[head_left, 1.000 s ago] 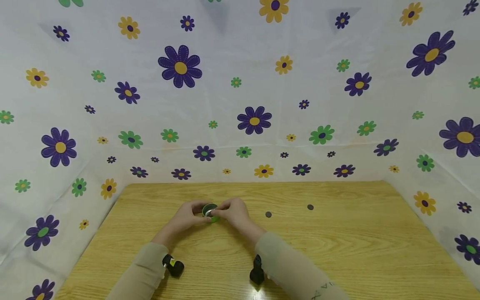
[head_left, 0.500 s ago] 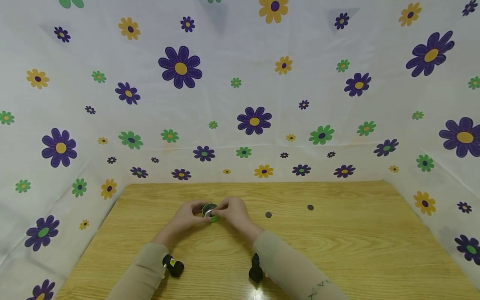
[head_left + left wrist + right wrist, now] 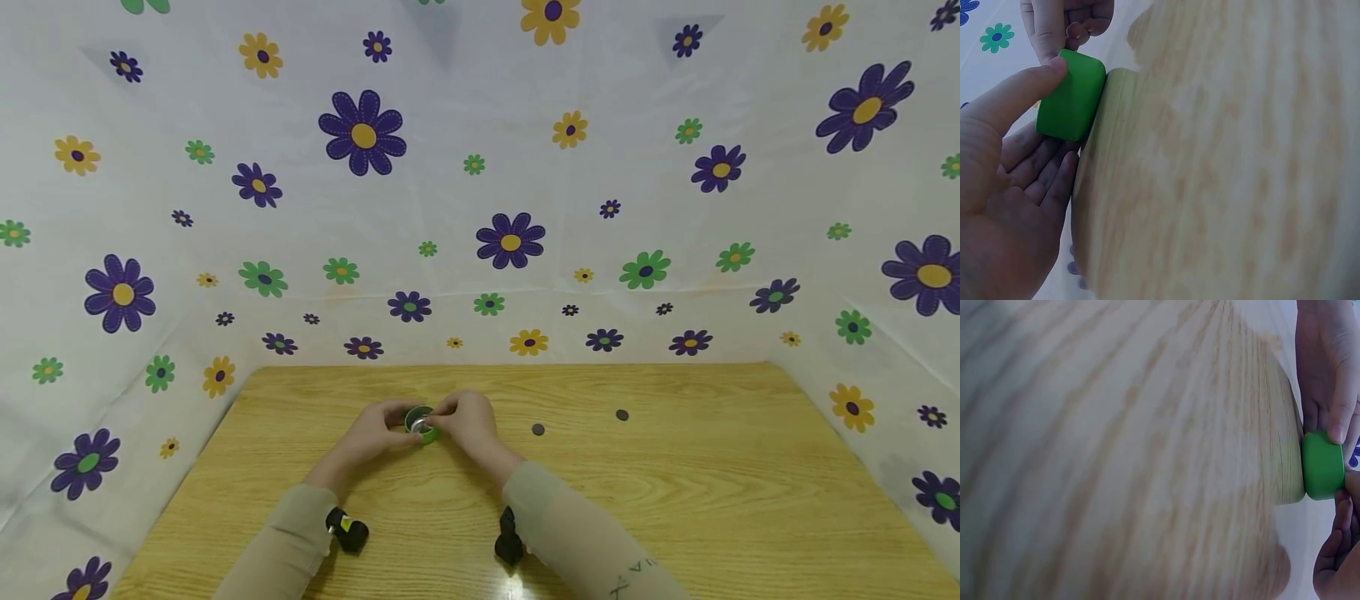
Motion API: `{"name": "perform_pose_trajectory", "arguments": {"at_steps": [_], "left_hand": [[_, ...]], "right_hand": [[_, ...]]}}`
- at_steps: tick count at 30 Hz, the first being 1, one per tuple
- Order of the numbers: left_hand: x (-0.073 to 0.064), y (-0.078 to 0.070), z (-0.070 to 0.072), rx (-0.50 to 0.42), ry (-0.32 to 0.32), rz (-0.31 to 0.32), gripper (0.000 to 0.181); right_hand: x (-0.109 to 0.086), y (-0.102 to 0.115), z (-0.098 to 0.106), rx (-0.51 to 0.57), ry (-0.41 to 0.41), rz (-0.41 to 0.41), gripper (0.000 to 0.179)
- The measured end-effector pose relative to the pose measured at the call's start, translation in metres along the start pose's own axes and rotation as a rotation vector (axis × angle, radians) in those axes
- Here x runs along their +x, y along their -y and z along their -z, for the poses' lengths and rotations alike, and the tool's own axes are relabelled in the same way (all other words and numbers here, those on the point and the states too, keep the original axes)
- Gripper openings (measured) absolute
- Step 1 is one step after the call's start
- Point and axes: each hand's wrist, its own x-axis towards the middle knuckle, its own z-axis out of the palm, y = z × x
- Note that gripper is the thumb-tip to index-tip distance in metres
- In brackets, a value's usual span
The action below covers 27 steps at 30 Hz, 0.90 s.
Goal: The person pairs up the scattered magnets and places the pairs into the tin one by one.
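A small green round bowl (image 3: 429, 437) with a shiny silvery inside stands on the table, its opening facing up. My left hand (image 3: 371, 433) holds it from the left, thumb on the near side and fingers round the far side. In the left wrist view the thumb lies against the green wall (image 3: 1074, 97). My right hand (image 3: 472, 421) is at the bowl's right edge, thumb and forefinger brought together over the opening. Whether something small is between those fingertips cannot be made out. To the right lie two flat dark grey discs, a nearer one (image 3: 538, 430) and a farther one (image 3: 622, 415).
The wooden table (image 3: 675, 500) ends at a white cloth (image 3: 450, 200) with flower prints, which stands behind and on both sides. Black wrist-worn cameras, left (image 3: 348, 533) and right (image 3: 509, 542), hang under the sleeves close to the tabletop.
My right fingertips have drawn slightly up and right from inside the bowl toward its rim, and the right forearm has shifted a little left. My left hand and the bowl stay put.
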Motion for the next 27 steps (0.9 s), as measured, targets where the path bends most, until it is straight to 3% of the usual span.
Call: {"name": "perform_pose_trajectory", "arguments": {"at_steps": [13, 27], "left_hand": [[0.0019, 0.0012, -0.0017, 0.019, -0.004, -0.009, 0.053], [0.0010, 0.0031, -0.0003, 0.001, -0.005, -0.012, 0.052]], "right_hand": [[0.0039, -0.0003, -0.0029, -0.067, -0.023, 0.012, 0.008], [0.0010, -0.0024, 0.0023, 0.048, 0.020, -0.016, 0.007]]}}
